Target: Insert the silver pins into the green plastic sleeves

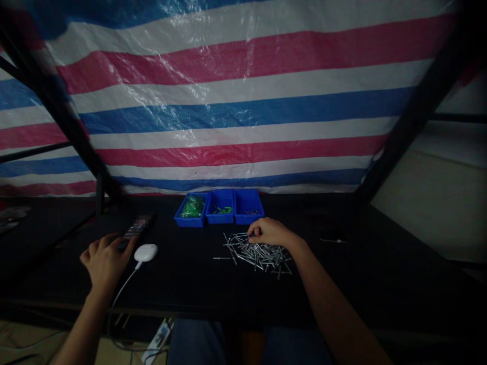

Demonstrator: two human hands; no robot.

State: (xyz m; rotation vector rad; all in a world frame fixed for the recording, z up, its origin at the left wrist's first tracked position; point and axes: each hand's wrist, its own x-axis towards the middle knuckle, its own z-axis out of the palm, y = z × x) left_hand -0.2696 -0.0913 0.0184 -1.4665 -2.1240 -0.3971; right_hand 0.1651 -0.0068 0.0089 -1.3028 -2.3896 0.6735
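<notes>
Jeans (198, 344) are showing below the black table (182, 284). Further left, the left hand (104, 261) is hovering with its fingers spread, its fingertips lying over a dark device (135, 228) and just beside a white mouse (145, 252). Three blue bins (219, 206) are sitting in a row beyond, the two left ones holding green parts (192, 207) and the right one small metal bits (251, 212). Silver rivets (258, 256) are lying in a loose pile in front of the right bin, where the right hand (272, 232) is curling its fingers down onto the pile's far edge; whether they are pinching a rivet, I cannot tell.
</notes>
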